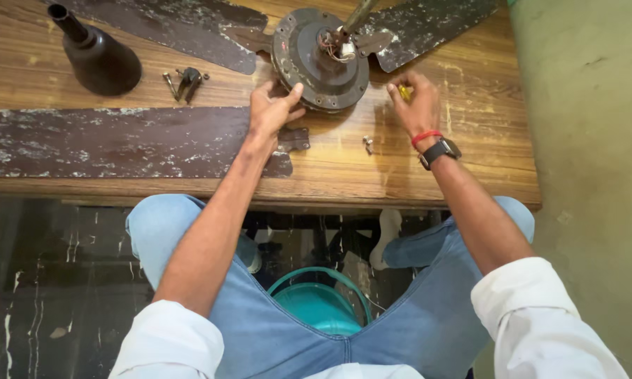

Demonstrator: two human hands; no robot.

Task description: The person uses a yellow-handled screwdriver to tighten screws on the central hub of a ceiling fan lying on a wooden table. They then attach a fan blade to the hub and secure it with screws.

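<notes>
We rest our left hand (270, 112) with fingers spread against the rim of the round fan motor (319, 60) on the wooden bench (344, 168). Our right hand (415, 105) pinches a small yellow tool (404, 91) beside it. Below sits a teal bucket (316, 309), contents unclear.

Head view under warm, fairly bright and even light — the wooden counter (470, 161) is well lit, without strong glare. Soft shadows fall beneath the left hand (272, 111) and beside the right hand (415, 105), suggesting a source above. The floor (49, 281) under the counter is dim. Focus is reasonably sharp centrally; the sleeves (540, 316) at the lower edge look slightly soft and stretched — wide-angle distortion
</notes>
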